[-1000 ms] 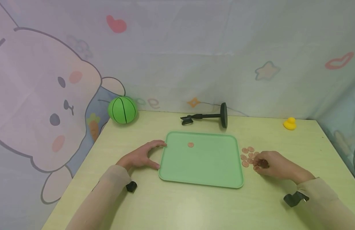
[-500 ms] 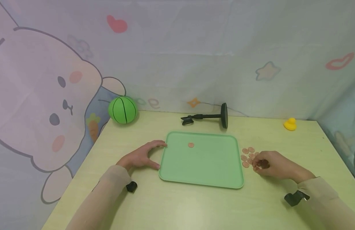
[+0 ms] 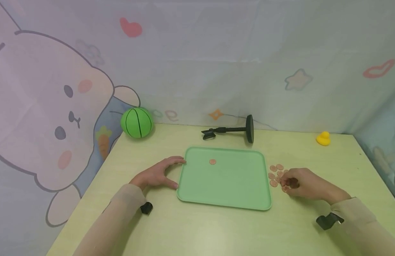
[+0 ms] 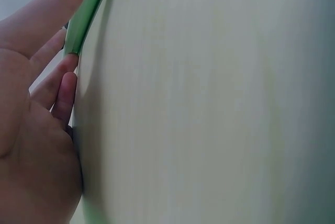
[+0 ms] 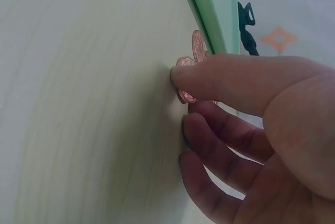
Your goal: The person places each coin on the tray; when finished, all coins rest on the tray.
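Note:
In the head view, a light green tray lies mid-table with one copper coin in its back left part. My left hand is spread at the tray's left side, thumb and fingertips touching the rim. Just right of the tray lies a loose group of several copper coins. Over this group's right side is my right hand, low on the table with curled fingers. The right wrist view shows its thumb on a coin tilted against the fingers, partly hidden by the thumb. Another coin lies beyond, beside the tray.
Along the back of the table are a green ball at left, a black stand lying on its side, and a yellow rubber duck at right. A printed cloth hangs behind the table.
The coin by my right thumb has shifted slightly toward me and shows a little more. The left hand and tray have stayed in place.

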The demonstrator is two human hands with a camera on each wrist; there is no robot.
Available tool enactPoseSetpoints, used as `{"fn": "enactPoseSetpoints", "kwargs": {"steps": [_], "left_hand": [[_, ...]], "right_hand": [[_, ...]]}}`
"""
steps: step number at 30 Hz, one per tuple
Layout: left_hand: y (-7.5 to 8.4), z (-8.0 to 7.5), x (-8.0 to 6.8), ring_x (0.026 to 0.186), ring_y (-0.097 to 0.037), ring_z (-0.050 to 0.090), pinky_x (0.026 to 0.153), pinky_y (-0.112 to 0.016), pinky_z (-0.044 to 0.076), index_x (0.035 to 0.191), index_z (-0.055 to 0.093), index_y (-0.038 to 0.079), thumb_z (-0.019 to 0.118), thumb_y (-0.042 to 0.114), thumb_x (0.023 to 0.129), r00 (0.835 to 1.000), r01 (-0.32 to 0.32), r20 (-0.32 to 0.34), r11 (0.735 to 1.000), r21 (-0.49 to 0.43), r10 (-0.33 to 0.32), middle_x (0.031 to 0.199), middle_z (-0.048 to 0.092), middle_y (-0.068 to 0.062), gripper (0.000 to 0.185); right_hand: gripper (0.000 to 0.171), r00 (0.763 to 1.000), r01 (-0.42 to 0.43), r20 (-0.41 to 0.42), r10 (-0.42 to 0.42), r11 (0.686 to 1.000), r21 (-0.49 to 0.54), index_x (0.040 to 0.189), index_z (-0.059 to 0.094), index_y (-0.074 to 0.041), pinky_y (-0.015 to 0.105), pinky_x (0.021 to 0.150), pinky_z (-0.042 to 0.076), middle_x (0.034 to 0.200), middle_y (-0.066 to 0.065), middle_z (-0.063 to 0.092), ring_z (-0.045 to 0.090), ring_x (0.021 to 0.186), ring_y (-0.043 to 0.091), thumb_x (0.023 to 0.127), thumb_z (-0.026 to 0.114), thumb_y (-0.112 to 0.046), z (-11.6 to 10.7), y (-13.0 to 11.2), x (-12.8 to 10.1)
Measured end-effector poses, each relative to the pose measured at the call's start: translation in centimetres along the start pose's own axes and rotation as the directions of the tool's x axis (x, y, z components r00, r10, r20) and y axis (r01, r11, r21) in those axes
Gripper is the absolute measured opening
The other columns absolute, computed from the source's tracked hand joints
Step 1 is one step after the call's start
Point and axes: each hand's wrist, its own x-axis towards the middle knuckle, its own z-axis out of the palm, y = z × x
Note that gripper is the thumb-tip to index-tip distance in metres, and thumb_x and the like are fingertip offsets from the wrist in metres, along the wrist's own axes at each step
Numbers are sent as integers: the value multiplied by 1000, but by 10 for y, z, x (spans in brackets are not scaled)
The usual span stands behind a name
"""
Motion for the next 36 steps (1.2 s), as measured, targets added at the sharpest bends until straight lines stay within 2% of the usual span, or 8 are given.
{"fn": "enactPoseSetpoints", "kwargs": {"steps": [5, 11, 22, 26, 31, 36], "left_hand": [[1, -2, 1, 158, -29, 24, 129, -56, 16, 154, 51, 25, 97, 30, 76, 1000, -2, 0, 1000, 8, 2, 167, 36, -2, 90], [1, -1, 1, 158, -28, 23, 129, -56, 15, 154, 51, 25, 97, 29, 75, 1000, 3, 2, 1000, 3, -3, 168, 35, -2, 91], [1, 1, 1, 158, -32, 24, 129, -59, 14, 153, 52, 24, 97, 27, 76, 1000, -7, 2, 1000, -11, 7, 168, 35, -5, 90], [1, 1, 1, 158, -32, 24, 129, -58, 15, 153, 52, 24, 97, 26, 75, 1000, -10, -4, 1000, -11, 10, 167, 36, -4, 90], [1, 0, 0, 158, -32, 25, 129, -58, 15, 152, 52, 24, 97, 26, 75, 1000, -9, -5, 1000, -10, 9, 167, 36, -4, 89], [1, 0, 0, 158, -32, 24, 128, -59, 16, 153, 52, 25, 97, 29, 75, 1000, -2, -2, 1000, 1, 2, 168, 35, -4, 90]], "right_hand": [[20, 999, -45, 8, 45, 999, 3, 92, 70, -20, 23, 66, 55, 85, -13, 64, 58, 76, 0, 88, 82, -4, 0, -3, 0], [19, 997, -80, 16, 79, 995, 56, 90, 70, -17, 22, 67, 55, 84, -11, 64, 60, 76, 2, 89, 79, -1, 1, -8, -1], [16, 1000, -17, 13, 15, 993, 113, 96, 72, -21, 23, 69, 58, 88, -12, 65, 61, 78, 3, 91, 82, -9, 1, -3, -7], [17, 1000, 15, 11, -16, 991, 130, 98, 74, -21, 23, 69, 57, 89, -8, 66, 61, 78, 5, 91, 81, -7, -1, -3, -8], [20, 1000, -1, 25, -2, 990, 143, 100, 77, -19, 23, 70, 58, 92, -4, 69, 61, 80, 5, 90, 80, -2, -3, -4, -9], [19, 998, -37, 48, 30, 988, 149, 104, 80, -17, 23, 73, 58, 93, -3, 70, 62, 82, 4, 91, 81, -4, -3, -3, -8]]}}
